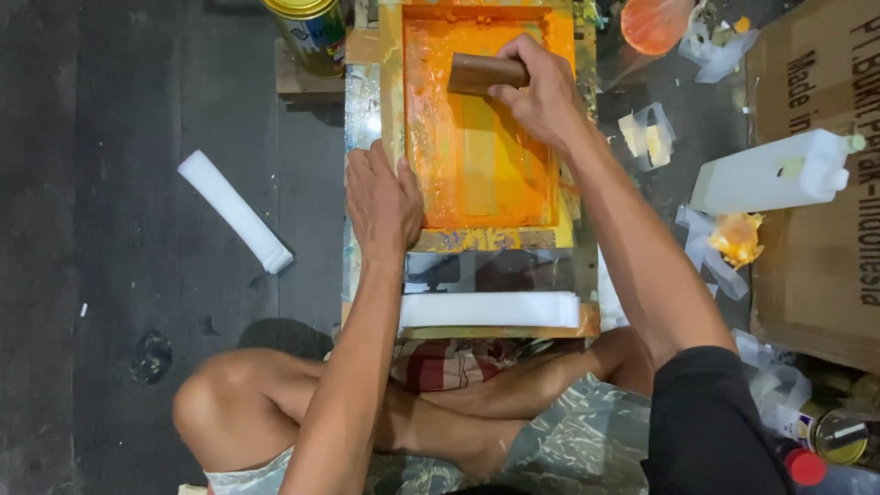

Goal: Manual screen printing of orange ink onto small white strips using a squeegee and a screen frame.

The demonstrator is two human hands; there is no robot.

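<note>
One screen frame [396, 110], one squeegee [483, 71], two white strips [235, 211] [489, 310], perhaps two tins [310, 32] [839, 435], one jug [772, 172].

Dark, stained concrete floor [137, 137] under dim, warm indoor light

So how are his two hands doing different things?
The right hand grips a brown wooden squeegee on the orange screen; the left hand lies flat, holding nothing, pressing the frame's edge. The right reaches farther. Both are bare and touch the same frame.
</note>
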